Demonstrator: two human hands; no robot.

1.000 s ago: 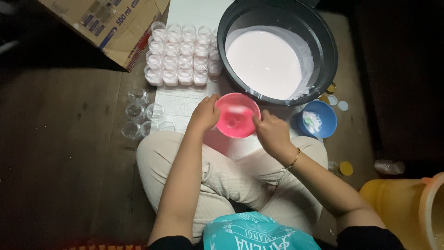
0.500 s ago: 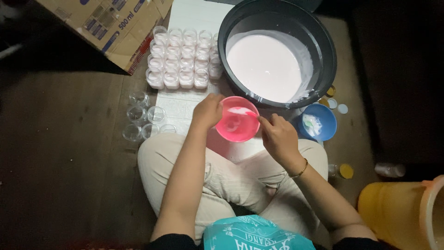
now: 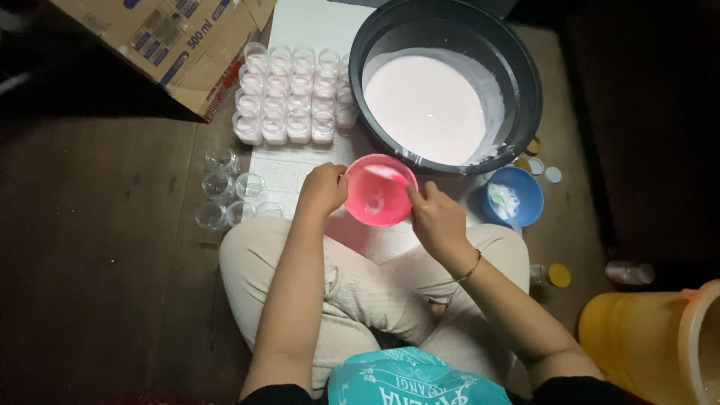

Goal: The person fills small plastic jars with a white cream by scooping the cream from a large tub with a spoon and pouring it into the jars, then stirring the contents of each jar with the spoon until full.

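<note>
Left hand grips the pink bowl by its rim; right hand is closed at its opposite edge, beside the black basin.

We sit on a dark wooden floor in dim light. A white tiled mat lies ahead of us, and a brown cardboard box stands at upper left.

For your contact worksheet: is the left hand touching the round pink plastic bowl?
Touching: the head view shows the left hand gripping the round pink plastic bowl's rim.
</note>
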